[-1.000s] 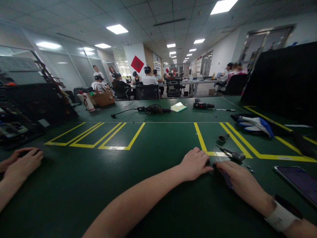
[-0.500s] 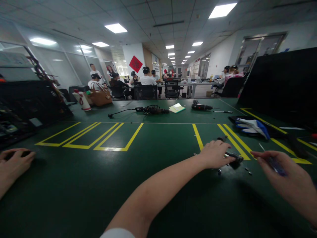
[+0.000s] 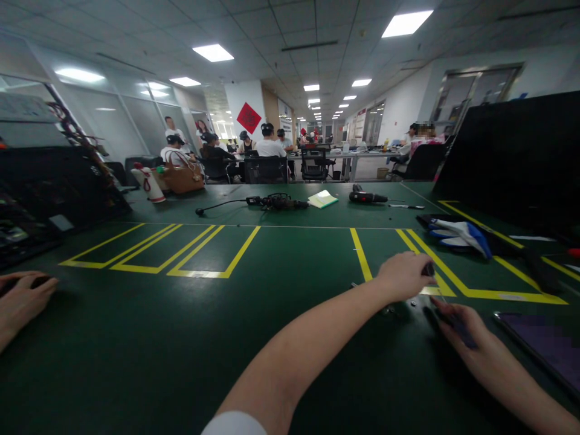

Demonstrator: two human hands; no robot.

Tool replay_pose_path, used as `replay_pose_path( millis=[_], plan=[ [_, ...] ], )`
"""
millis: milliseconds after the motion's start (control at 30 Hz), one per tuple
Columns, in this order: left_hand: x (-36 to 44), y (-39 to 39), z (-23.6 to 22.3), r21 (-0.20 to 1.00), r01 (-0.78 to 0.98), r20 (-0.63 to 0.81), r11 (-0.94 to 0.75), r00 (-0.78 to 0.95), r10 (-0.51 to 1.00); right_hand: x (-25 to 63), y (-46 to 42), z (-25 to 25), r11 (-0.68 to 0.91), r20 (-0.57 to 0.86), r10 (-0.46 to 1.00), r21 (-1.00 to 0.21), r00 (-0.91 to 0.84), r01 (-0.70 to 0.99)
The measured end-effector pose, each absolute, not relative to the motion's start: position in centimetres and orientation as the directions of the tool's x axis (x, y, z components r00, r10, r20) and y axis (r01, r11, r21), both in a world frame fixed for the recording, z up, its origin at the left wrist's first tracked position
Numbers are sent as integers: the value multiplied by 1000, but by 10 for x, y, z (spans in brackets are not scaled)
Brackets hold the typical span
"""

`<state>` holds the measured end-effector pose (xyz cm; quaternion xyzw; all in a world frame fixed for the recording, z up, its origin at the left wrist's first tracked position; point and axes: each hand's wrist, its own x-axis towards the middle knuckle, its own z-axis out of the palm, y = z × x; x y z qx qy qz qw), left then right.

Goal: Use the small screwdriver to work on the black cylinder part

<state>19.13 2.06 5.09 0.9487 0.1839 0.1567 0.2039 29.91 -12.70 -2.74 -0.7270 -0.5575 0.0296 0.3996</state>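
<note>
My left hand (image 3: 405,276) is closed around a small dark part (image 3: 428,270), mostly covered by the fingers, just above the table. My right hand (image 3: 475,341) grips a screwdriver (image 3: 464,332) by its bluish see-through handle. The thin shaft points up toward the part in my left hand; whether the tip touches it I cannot tell. Beneath my left wrist lie small metal pieces (image 3: 388,310), partly hidden by the arm. A small nut-like piece (image 3: 413,303) sits between my two hands.
A phone-like slab (image 3: 544,344) lies right of my right hand. Farther back are blue-white gloves (image 3: 460,232), a cordless drill (image 3: 368,197), a pen (image 3: 406,206), a notepad (image 3: 323,199) and a corded tool (image 3: 276,202). Another person's hand (image 3: 27,302) rests at far left.
My left hand has lifted the dark part off the table and turned it upward. My right hand has moved left with the screwdriver, close to that part. The phone-like slab now shows.
</note>
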Motion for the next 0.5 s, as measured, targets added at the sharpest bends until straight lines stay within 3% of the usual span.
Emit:
replay_pose_path(
  millis=[133,233,333,500],
  plan=[
    [151,32,73,573,310,385,-758,715,584,288,-125,-28,-2,295,936,-534,189,845],
    [117,34,80,639,293,379,-711,684,623,287,-124,-26,71,258,966,-374,30,925],
    [85,33,78,690,292,352,-662,663,660,295,-118,-26,70,257,966,-283,5,957],
    [46,30,67,798,246,300,-550,630,716,310,-107,-24,-22,188,974,-470,125,882]
  ],
)
